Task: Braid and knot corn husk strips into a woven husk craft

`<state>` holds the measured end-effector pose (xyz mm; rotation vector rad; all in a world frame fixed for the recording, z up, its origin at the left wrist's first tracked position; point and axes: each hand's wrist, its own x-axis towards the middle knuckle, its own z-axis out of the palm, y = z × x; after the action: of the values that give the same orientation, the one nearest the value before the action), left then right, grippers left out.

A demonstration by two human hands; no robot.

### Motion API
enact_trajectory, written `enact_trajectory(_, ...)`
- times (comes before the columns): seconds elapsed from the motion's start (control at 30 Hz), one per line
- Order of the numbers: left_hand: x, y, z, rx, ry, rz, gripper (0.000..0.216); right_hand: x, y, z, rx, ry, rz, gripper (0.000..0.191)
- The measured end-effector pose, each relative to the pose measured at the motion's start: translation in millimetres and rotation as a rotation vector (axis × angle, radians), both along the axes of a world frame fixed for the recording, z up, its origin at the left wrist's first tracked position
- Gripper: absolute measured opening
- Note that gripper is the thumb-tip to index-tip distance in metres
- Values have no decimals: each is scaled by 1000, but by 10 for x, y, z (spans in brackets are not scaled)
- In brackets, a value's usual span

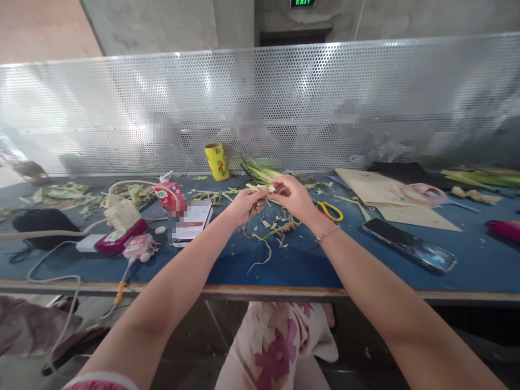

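My left hand (247,206) is closed, its fingers pinching a pale green plant strip (255,187) above the table. My right hand (294,197) meets it at the fingertips and is closed on the same strip's other end. Just behind the hands lies a bunch of long green leaves (260,170). Below them are scattered plant scraps (284,227) and a thin curling fibre (266,254). Beside my right wrist are yellow-handled scissors (333,211), partly hidden by it. The finer details at my fingertips are too small to make out.
A perforated metal screen (195,97) borders the back of the blue table (235,271). Left are a yellow cardboard tube (217,161), a red packet (169,197), a phone-like screen (193,221) and charging cables. Right are a smartphone (409,245), brown cardboard (365,189) and pink tape (420,193).
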<state>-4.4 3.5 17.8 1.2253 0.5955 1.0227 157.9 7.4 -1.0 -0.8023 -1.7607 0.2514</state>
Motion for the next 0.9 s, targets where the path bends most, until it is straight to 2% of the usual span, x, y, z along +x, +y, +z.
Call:
enact_trajectory(0.3,5,-36,31,32,28,-6,21,-48,-91,51,-61,73,68,30)
enact_trajectory(0.7,-9,-5,7,140,88,19,26,-68,-129,57,-110,88,78,34)
enact_trajectory(0.8,-2,5,-8,168,131,19,27,-61,-170,65,-162,8,65,36)
enact_trajectory(0.9,5,-6,-10,155,179,-1,28,-55,-215,80,-139,-169,13,37)
